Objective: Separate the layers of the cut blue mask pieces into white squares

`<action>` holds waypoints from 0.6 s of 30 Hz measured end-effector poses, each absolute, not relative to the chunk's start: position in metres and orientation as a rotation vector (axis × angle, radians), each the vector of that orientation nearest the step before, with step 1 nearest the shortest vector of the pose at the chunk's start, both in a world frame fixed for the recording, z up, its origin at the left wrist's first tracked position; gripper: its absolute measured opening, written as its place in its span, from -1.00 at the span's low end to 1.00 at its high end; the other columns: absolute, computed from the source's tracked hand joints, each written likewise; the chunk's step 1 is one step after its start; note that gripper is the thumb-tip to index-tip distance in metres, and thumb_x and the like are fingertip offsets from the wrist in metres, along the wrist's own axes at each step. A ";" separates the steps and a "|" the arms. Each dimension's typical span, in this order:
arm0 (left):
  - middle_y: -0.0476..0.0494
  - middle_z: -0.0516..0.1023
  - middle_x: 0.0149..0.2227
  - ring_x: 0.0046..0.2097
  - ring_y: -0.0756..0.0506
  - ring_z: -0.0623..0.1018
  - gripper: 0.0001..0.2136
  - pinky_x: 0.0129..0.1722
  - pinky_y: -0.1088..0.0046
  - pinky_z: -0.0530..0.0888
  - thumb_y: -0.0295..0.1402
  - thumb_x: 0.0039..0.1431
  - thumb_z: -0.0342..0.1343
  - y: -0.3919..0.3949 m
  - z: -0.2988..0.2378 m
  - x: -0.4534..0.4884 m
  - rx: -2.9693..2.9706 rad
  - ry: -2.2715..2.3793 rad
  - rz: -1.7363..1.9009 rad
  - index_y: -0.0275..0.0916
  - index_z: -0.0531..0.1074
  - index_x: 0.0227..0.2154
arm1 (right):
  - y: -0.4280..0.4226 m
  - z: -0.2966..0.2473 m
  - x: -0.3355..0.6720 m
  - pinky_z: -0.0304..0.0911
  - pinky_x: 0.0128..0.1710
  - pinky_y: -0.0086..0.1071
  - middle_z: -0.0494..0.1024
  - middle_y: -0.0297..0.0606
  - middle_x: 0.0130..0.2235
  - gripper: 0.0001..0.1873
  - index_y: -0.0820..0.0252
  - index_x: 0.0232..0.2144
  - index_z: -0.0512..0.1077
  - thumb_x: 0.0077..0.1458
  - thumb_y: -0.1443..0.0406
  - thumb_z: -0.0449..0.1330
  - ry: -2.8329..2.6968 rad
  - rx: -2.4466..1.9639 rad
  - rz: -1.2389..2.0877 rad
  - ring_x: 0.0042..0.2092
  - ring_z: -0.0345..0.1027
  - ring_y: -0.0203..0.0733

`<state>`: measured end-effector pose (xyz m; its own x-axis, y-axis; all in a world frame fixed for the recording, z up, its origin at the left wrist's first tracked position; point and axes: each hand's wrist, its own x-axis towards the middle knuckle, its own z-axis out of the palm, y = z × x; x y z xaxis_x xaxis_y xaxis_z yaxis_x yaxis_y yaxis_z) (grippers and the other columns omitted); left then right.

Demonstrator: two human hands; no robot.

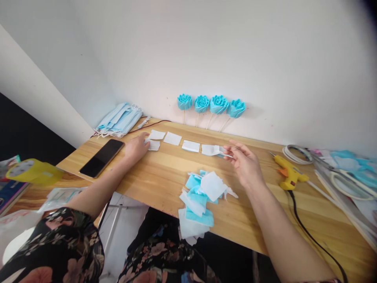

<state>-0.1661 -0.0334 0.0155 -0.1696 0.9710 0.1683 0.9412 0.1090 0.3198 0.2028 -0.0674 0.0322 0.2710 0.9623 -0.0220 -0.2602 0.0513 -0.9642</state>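
Right grip [243, 163] pinches a scrap [222, 151]; left grip [136, 148], parted, by squares [157, 135]; seemingly the laying-out step; next move calls for gentle release.

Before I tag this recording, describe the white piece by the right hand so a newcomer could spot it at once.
On the wooden table, in front of four blue flowers at the wall, lies a row of white pieces. The white piece is rightmost, the only one with the right hand at its edge.

One head-worn camera looks forward, down onto a table [165, 173].
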 end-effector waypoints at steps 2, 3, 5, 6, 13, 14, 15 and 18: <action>-0.27 0.57 -0.16 -0.09 -0.27 0.52 -0.61 -0.11 0.27 0.39 -0.31 0.17 -0.04 -0.034 0.015 -0.167 2.052 2.269 0.522 -0.26 0.41 0.04 | -0.067 0.032 0.203 0.39 -0.39 -0.42 0.63 -0.33 -0.35 -0.67 0.12 -0.24 0.54 -0.16 0.26 0.37 -0.829 -1.124 1.107 -0.36 0.47 -0.30; -0.29 0.56 -0.13 -0.05 -0.28 0.51 -0.63 -0.08 0.26 0.39 -0.32 0.17 -0.04 -0.035 0.015 -0.168 2.100 2.263 0.517 -0.27 0.43 0.02 | -0.067 0.032 0.202 0.39 -0.39 -0.41 0.63 -0.33 -0.35 -0.67 0.11 -0.24 0.54 -0.16 0.26 0.37 -0.836 -1.127 1.106 -0.36 0.47 -0.30; -0.33 0.53 -0.08 0.02 -0.30 0.47 -0.66 -0.01 0.22 0.38 -0.32 0.19 -0.05 -0.035 0.013 -0.170 2.192 2.252 0.520 -0.29 0.46 -0.03 | -0.067 0.031 0.202 0.39 -0.38 -0.41 0.63 -0.33 -0.35 -0.67 0.11 -0.23 0.53 -0.15 0.26 0.37 -0.847 -1.131 1.106 -0.35 0.47 -0.30; -0.35 0.51 -0.06 0.04 -0.31 0.45 -0.67 0.02 0.20 0.36 -0.31 0.20 -0.05 -0.035 0.012 -0.171 2.234 2.241 0.526 -0.29 0.47 -0.06 | -0.067 0.031 0.202 0.39 -0.37 -0.40 0.63 -0.33 -0.34 -0.67 0.11 -0.23 0.53 -0.15 0.25 0.37 -0.852 -1.133 1.109 -0.35 0.47 -0.30; -0.37 0.36 0.18 0.20 -0.35 0.32 -0.67 0.20 0.04 0.21 -0.21 0.27 -0.02 -0.041 0.014 -0.166 2.400 2.119 0.924 -0.25 0.44 -0.01 | -0.069 0.030 0.202 0.38 -0.33 -0.35 0.62 -0.31 -0.31 -0.72 0.10 -0.23 0.51 -0.06 0.22 0.32 -0.934 -1.145 1.015 -0.32 0.46 -0.27; -0.34 0.34 0.21 0.23 -0.36 0.29 -0.67 0.21 0.02 0.19 -0.22 0.26 0.00 -0.044 0.018 -0.161 2.411 2.069 1.000 -0.22 0.42 0.01 | -0.071 0.033 0.201 0.38 -0.32 -0.34 0.62 -0.31 -0.30 -0.73 0.10 -0.22 0.51 -0.04 0.21 0.31 -0.962 -1.138 0.990 -0.32 0.46 -0.26; -0.31 0.33 0.22 0.24 -0.35 0.28 -0.68 0.22 0.02 0.17 -0.23 0.25 0.02 -0.047 0.024 -0.154 2.422 1.996 1.051 -0.19 0.41 0.03 | -0.073 0.037 0.201 0.39 -0.30 -0.33 0.62 -0.30 -0.30 -0.74 0.09 -0.22 0.52 -0.01 0.21 0.30 -1.005 -1.132 0.966 -0.31 0.46 -0.26; -0.25 0.47 0.10 0.17 -0.29 0.39 -0.72 0.19 0.10 0.24 -0.27 0.22 0.06 -0.057 0.042 -0.123 2.481 1.679 1.059 -0.16 0.44 -0.03 | -0.084 0.055 0.198 0.40 -0.26 -0.31 0.63 -0.31 -0.29 -0.75 0.06 -0.16 0.54 0.08 0.19 0.25 -1.256 -1.126 0.918 -0.30 0.47 -0.25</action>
<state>-0.1226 -0.0575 0.0422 0.2197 0.8128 0.5395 0.8368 -0.4413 0.3241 0.1976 -0.0835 0.0546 0.1193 0.9639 0.2379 0.0656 0.2314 -0.9706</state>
